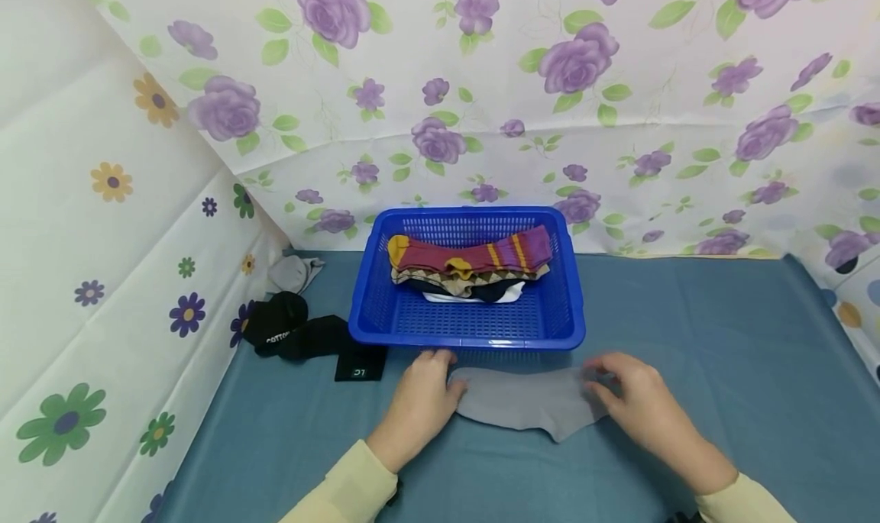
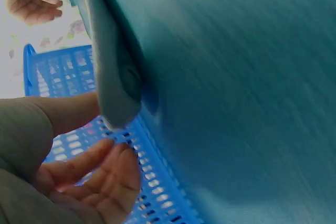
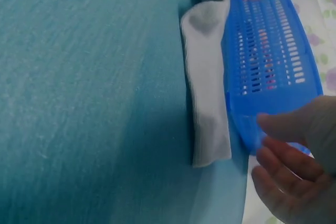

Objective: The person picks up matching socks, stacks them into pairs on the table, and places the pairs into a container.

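Note:
A grey sock [image 1: 516,397] lies stretched sideways on the blue-green cloth, its heel bulging toward the person. At its left end is my left hand [image 1: 426,393]. In the left wrist view that hand's thumb [image 2: 79,111] meets the tip of the sock [image 2: 118,98], while its fingers [image 2: 123,177] curve loosely, apart from the fabric. My right hand [image 1: 635,393] hovers by the other end of the sock. The right wrist view has its thumb and fingers [image 3: 278,166] spread beside the sock's cuff [image 3: 212,150], with a gap between them.
Just behind the sock stands a blue plastic basket [image 1: 467,340] with several folded socks [image 1: 474,259] in it. Left of it lie black socks [image 1: 275,321], a black label piece [image 1: 360,364] and a grey bundle [image 1: 294,272]. Flowered sheets [image 1: 440,88] rise at the back and sides.

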Tool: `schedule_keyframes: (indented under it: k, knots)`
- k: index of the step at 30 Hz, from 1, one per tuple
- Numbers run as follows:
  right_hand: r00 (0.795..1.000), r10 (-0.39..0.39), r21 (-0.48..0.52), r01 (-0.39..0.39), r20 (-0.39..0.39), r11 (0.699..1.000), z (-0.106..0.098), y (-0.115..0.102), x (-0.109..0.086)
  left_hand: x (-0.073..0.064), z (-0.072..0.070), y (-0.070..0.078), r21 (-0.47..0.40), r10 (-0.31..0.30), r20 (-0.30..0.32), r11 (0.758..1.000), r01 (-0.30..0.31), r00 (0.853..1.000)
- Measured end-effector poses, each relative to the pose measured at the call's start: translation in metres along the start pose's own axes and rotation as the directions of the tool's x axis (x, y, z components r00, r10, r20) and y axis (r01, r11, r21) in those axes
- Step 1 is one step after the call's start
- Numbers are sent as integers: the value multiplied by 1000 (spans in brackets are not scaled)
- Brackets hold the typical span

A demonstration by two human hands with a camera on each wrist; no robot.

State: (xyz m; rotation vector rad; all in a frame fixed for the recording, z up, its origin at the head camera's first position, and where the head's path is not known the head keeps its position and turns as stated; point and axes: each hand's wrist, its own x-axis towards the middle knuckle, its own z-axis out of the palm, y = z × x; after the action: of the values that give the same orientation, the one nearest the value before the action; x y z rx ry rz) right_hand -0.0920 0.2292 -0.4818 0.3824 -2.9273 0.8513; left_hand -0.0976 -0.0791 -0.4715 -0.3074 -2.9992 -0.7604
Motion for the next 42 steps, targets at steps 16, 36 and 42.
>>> schedule_keyframes:
  k: [16,36,42]
  knots:
    - [970,-139,-133,167,198,977,14,7,-3,4,11,0,70,145,226,984,-165,963]
    - [981,-189,-161,178,-54,971,-17,-3,3,-3,-46,22,-48,251,160,968,-247,955]
    - [972,-188,-207,157,-142,966,-27,-7,5,4,-84,19,-46,289,-53,955,-292,956]
